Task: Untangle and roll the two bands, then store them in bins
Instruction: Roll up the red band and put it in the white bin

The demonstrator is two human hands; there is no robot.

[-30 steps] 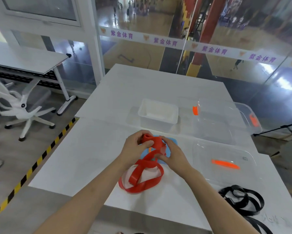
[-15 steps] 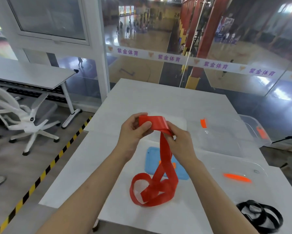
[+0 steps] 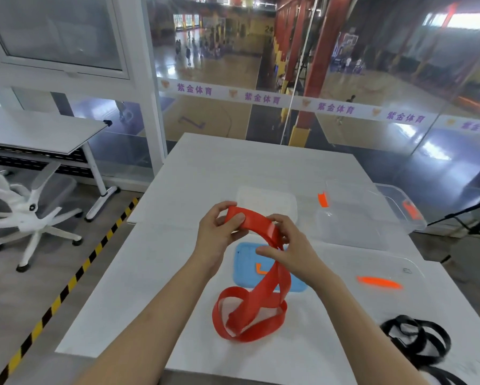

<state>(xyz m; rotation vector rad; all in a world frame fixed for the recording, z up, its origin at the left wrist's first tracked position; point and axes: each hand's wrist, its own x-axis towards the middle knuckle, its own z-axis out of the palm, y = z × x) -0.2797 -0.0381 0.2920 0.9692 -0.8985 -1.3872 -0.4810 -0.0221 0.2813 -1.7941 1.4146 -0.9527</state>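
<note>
Red band (image 3: 249, 309) is the one you have in work. Your left hand (image 3: 216, 240) pinches its top end between thumb and fingers (image 3: 219, 211). Your right hand (image 3: 291, 251) has its fingers (image 3: 270, 252) curled round the strip just beside, where it turns downward. From there the band hangs twisted to the surface (image 3: 150, 273), and its lower loops lie crossed over one another in front of the blue lid (image 3: 244, 276). I judge the untangling unfinished and the rolling not yet begun.

If you start rolling from the top now, the twist below would likely be wound in, and the roll would come out lopsided or spring open. Pulling up hard could tighten the crossed loops instead of freeing them. The strip looks smooth and stretchy, so a light pinch may let it slip or snap back. Dragged loops could also nudge the blue lid.

Counted, you have two bands: the red one and a black band (image 3: 416, 343), which lies tangled on the surface near your right forearm, well apart from the red. One white bin (image 3: 266, 204) sits beyond your hands. To its right is a clear bin (image 3: 352, 229) with two orange latches (image 3: 322, 200); I cannot tell whether that is one bin or two. There are two lids: the blue one and a clear lid (image 3: 385, 262) with an orange handle.
</note>
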